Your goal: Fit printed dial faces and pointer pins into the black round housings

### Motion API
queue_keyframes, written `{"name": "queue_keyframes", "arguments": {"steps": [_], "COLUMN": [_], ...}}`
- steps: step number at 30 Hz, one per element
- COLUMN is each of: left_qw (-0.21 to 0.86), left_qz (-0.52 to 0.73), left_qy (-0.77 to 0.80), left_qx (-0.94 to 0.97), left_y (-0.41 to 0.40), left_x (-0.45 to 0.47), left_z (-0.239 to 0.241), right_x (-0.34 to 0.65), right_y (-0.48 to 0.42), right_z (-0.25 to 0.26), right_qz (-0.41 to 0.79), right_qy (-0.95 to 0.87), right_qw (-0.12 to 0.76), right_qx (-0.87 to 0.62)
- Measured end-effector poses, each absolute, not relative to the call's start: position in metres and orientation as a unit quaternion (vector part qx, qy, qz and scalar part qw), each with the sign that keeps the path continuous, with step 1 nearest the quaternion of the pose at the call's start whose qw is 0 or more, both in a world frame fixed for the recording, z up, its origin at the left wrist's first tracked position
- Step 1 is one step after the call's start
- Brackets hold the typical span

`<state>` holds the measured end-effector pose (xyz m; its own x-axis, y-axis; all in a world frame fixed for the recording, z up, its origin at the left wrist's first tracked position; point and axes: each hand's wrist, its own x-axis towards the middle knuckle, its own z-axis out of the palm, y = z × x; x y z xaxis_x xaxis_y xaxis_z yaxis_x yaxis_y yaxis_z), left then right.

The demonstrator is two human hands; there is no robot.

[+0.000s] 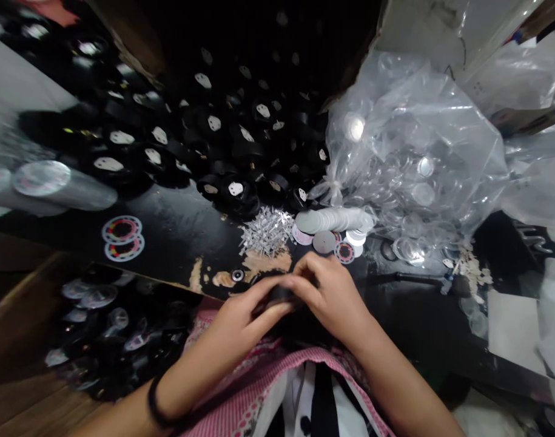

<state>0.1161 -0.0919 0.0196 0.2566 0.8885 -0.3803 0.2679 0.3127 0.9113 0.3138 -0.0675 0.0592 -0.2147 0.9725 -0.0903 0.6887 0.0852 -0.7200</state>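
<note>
My left hand (pixel 254 312) is closed around a black round part (pixel 279 294), with the thumb along its near side. From the other side my right hand (pixel 325 291) bends over the same part, its fingertips meeting those of the left; the fingers hide most of the part. Just beyond the hands lies a heap of small silvery pins (pixel 268 230). Beside it rests a toppled row of pale grey discs (pixel 334 220), with a darker grey disc (pixel 324 241) and a printed dial (pixel 344 252) in front. A small ring (pixel 237 275) sits left of my hands.
Many black round housings (pixel 236 189) with white tags fill a large carton behind. A clear plastic bag (pixel 413 139) of transparent caps stands right. Two printed dials (pixel 122 238) lie left, near stacked discs (pixel 63 185). A box of assembled pieces (pixel 99 297) is below the table's left edge.
</note>
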Motion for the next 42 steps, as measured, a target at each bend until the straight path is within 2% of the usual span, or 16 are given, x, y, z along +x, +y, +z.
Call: {"name": "queue_keyframes", "arguments": {"steps": [2,4,7,11,15,18,21,25,29,31,35,36,38,42], "left_qw": [0.559,0.446,0.273,0.239,0.185,0.180,0.244,0.486,0.696,0.762,0.804,0.806,0.806,0.804], "left_qz": [0.267,0.293,0.329,0.358,0.386,0.402,0.436,0.406,0.399,0.380,0.360,0.363,0.375,0.396], "left_qy": [0.608,0.691,0.689,0.607,0.580,0.585,0.564,0.518,0.500,0.478,0.459,0.456,0.449,0.443], "left_qx": [0.495,0.487,0.585,0.668,0.693,0.681,0.657,0.575,0.325,0.216,0.114,0.107,0.093,0.036], "left_y": [-0.112,-0.128,-0.121,-0.049,0.025,0.037,0.008,-0.050,-0.075,-0.075,-0.070,-0.069,-0.068,-0.060], "left_x": [0.074,0.036,0.019,0.066,0.105,0.108,0.107,0.119,0.132,0.134,0.135,0.135,0.138,0.149], "left_z": [0.012,0.009,0.016,0.031,0.027,0.021,0.024,0.032,0.023,0.017,0.013,0.014,0.018,0.030], "right_x": [0.319,0.319,0.306,0.289,0.301,0.311,0.309,0.301,0.308,0.319,0.340,0.343,0.346,0.343], "right_y": [-0.065,-0.061,-0.053,-0.050,-0.059,-0.065,-0.064,-0.060,-0.063,-0.060,-0.046,-0.042,-0.038,-0.047], "right_z": [0.064,0.065,0.065,0.070,0.072,0.067,0.059,0.051,0.053,0.054,0.048,0.045,0.038,0.035], "right_qz": [0.382,0.382,0.380,0.389,0.379,0.409,0.480,0.549,0.531,0.471,0.195,0.159,0.153,0.226], "right_qy": [-0.683,-0.657,-0.679,-0.731,-0.697,-0.660,-0.589,-0.513,-0.548,-0.592,-0.651,-0.659,-0.667,-0.653], "right_qw": [0.248,0.273,0.240,0.189,0.204,0.218,0.274,0.343,0.302,0.261,0.149,0.125,0.120,0.252], "right_qx": [-0.571,-0.590,-0.581,-0.528,-0.573,-0.591,-0.590,-0.563,-0.571,-0.600,-0.718,-0.724,-0.719,-0.678]}}
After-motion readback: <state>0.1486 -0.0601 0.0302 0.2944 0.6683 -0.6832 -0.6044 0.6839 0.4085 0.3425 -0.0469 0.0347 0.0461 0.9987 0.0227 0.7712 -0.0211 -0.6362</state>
